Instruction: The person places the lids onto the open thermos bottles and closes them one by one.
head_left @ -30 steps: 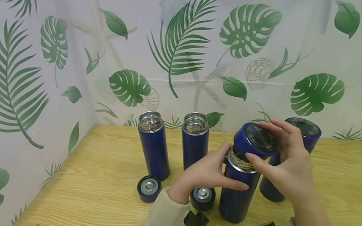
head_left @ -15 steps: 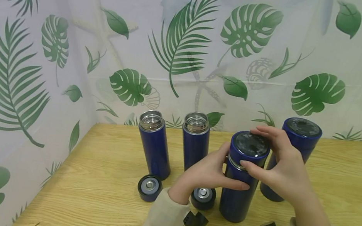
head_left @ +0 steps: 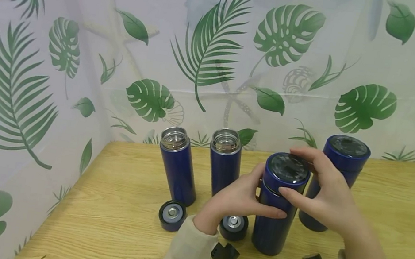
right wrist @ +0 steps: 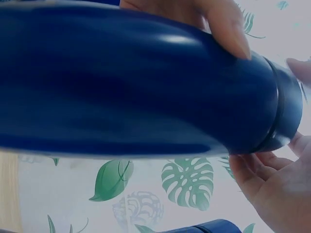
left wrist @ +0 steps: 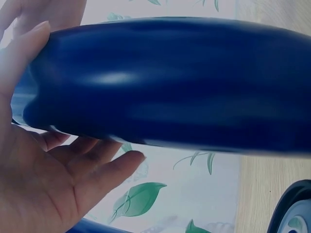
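Note:
A dark blue thermos (head_left: 270,233) stands upright on the table in the head view, with its lid (head_left: 287,172) seated on the mouth. My left hand (head_left: 239,197) grips the body just under the lid, thumb across the front. On the lid, the thumb and fingers of my right hand (head_left: 327,199) hold it from the right side. The right wrist view shows a thin dark seam between the body (right wrist: 126,87) and the lid (right wrist: 290,114). In the left wrist view the blue body (left wrist: 170,87) fills most of the frame.
Two lidless blue thermoses, one far left (head_left: 179,170) and one beside it (head_left: 223,167), show steel mouths. Two lids lie upside down, one left (head_left: 172,215) and one near my left wrist (head_left: 233,226). A lidded thermos (head_left: 345,161) stands behind my right hand. A leaf-patterned cloth hangs behind the table.
The lid was tilted above the open steel mouth a second ago; my right hand has lowered it level onto the thermos. The steel band under it has disappeared. My left hand keeps its hold.

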The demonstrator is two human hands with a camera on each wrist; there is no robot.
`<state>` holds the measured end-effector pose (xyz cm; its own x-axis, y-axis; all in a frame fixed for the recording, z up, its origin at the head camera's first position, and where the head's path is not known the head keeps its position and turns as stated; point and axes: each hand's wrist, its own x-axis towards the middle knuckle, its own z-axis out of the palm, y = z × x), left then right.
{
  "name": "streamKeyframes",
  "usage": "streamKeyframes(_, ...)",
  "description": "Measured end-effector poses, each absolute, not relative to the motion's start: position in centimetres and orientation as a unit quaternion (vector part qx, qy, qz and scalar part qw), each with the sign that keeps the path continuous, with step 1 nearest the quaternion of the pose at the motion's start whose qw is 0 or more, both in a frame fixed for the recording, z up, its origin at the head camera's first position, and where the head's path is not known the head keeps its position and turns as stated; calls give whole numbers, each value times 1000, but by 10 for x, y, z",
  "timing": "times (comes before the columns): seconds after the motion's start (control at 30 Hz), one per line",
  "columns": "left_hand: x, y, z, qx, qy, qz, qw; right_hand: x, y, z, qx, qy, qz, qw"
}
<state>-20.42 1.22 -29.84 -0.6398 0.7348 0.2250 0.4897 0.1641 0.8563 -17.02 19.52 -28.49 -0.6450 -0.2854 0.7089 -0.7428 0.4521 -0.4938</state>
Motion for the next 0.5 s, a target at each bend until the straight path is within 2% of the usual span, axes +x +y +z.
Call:
streamKeyframes(0.27,-220,15,-319,374,747,530,142,-172,205,-285,345,-802,444,203)
streamKeyframes(0.5,-221,15,-319,382,726,556,132,-172,205,-285,353,-792,464,179)
